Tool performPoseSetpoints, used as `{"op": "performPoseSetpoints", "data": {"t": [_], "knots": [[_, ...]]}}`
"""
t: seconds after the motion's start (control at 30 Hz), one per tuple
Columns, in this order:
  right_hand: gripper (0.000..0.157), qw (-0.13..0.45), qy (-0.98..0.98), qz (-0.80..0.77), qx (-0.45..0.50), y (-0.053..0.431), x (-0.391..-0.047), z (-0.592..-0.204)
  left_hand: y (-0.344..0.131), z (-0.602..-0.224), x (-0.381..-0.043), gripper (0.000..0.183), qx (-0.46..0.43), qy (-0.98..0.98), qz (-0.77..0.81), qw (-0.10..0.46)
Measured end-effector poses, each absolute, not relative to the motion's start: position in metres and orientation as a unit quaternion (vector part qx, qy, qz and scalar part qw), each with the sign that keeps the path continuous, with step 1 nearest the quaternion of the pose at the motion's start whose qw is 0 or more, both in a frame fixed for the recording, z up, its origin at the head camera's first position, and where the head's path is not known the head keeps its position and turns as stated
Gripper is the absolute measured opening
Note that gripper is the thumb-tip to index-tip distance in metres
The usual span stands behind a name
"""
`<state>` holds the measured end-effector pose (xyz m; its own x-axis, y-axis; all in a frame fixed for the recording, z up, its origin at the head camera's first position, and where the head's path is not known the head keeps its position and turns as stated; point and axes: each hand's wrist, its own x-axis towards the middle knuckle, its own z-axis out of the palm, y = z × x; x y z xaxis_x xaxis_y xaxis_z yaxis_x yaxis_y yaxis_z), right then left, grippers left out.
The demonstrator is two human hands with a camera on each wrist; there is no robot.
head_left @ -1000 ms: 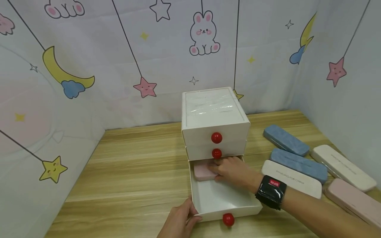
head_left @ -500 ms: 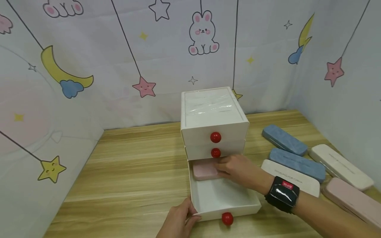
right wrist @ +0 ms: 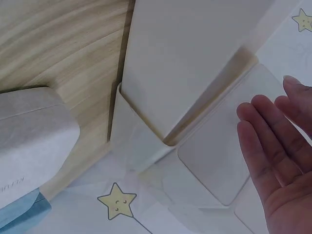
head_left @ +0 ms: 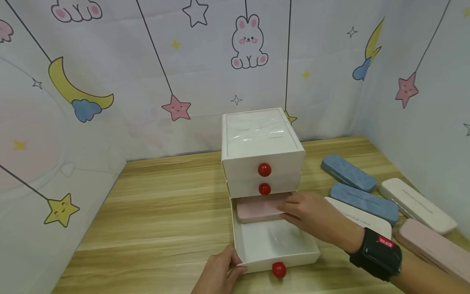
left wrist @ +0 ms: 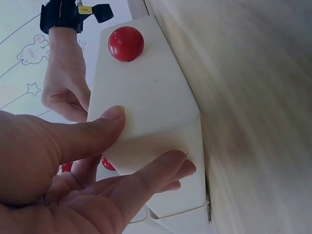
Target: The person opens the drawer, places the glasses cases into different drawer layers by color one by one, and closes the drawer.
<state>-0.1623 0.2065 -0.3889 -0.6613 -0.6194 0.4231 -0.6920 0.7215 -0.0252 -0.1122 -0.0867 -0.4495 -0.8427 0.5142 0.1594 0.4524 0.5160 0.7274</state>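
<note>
A pink glasses case [head_left: 255, 209] lies crosswise at the back of the pulled-out bottom drawer [head_left: 262, 245], under the white drawer cabinet [head_left: 262, 132]. My right hand [head_left: 312, 214] is at the case's right end and overlaps it in the head view. In the right wrist view its fingers [right wrist: 275, 146] are loosely straight, with nothing between them. At the drawer's front left corner my left hand [head_left: 217, 271] pinches the wall, thumb on the front panel [left wrist: 141, 97] and fingers along the side. A red knob [head_left: 279, 270] sits on that front.
To the right lie two blue cases [head_left: 349, 172], two white cases [head_left: 416, 204] and another pink case [head_left: 433, 249]. The cabinet's upper two drawers are pushed in, with red knobs [head_left: 264, 169]. A printed cloth wall [head_left: 147, 73] stands behind the wooden table [head_left: 158, 204].
My right hand has drawn to the right along the pink case and uncovered more of it. My left hand has stayed at the drawer corner.
</note>
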Motion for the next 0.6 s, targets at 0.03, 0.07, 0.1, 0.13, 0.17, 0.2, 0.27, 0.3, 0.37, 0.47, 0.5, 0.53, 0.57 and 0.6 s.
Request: {"op": "performPoseSetpoints", "data": {"t": [0.03,0.07,0.1,0.13,0.17,0.2,0.27,0.3,0.37,0.47,0.5,0.53,0.57,0.6], "knots": [[0.026,0.199,-0.907,0.094,0.36,0.208,-0.16,-0.388,-0.087,-0.45,-0.112,0.021,0.277,0.87,0.406,0.039],[0.026,0.2,-0.907,0.095,0.357,0.21,-0.157,-0.386,-0.087,-0.45,-0.112,0.021,0.277,0.871,0.404,0.037],[0.026,0.202,-0.908,0.098,0.354,0.212,-0.155,-0.385,-0.087,-0.45,-0.112,0.021,0.278,0.871,0.403,0.034],[0.027,0.204,-0.908,0.1,0.353,0.214,-0.153,-0.384,-0.087,-0.451,-0.112,0.021,0.277,0.872,0.403,0.033],[0.027,0.209,-0.907,0.103,0.352,0.216,-0.151,-0.383,-0.087,-0.45,-0.112,0.021,0.273,0.873,0.402,0.033],[0.027,0.216,-0.904,0.107,0.353,0.219,-0.149,-0.382,-0.087,-0.45,-0.112,0.021,0.275,0.873,0.402,0.03],[0.027,0.229,-0.901,0.114,0.351,0.225,-0.146,-0.381,-0.088,-0.45,-0.112,0.021,0.278,0.874,0.398,0.023],[0.027,0.24,-0.898,0.114,0.35,0.228,-0.144,-0.381,-0.088,-0.45,-0.112,0.021,0.276,0.875,0.398,0.024],[0.027,0.259,-0.893,0.119,0.348,0.236,-0.141,-0.382,-0.088,-0.449,-0.112,0.021,0.275,0.875,0.397,0.026],[0.023,0.277,-0.893,0.111,0.337,0.249,-0.136,-0.387,-0.088,-0.448,-0.112,0.021,0.272,0.875,0.4,0.032],[0.024,0.28,-0.894,0.108,0.332,0.253,-0.134,-0.389,-0.088,-0.448,-0.112,0.021,0.272,0.875,0.4,0.033],[0.025,0.279,-0.897,0.107,0.325,0.258,-0.132,-0.391,-0.088,-0.449,-0.112,0.021,0.272,0.875,0.399,0.033],[0.027,0.278,-0.901,0.104,0.318,0.263,-0.129,-0.393,-0.088,-0.449,-0.112,0.022,0.272,0.875,0.399,0.034],[0.028,0.277,-0.905,0.099,0.308,0.268,-0.127,-0.395,-0.088,-0.449,-0.112,0.022,0.273,0.876,0.397,0.033]]}}
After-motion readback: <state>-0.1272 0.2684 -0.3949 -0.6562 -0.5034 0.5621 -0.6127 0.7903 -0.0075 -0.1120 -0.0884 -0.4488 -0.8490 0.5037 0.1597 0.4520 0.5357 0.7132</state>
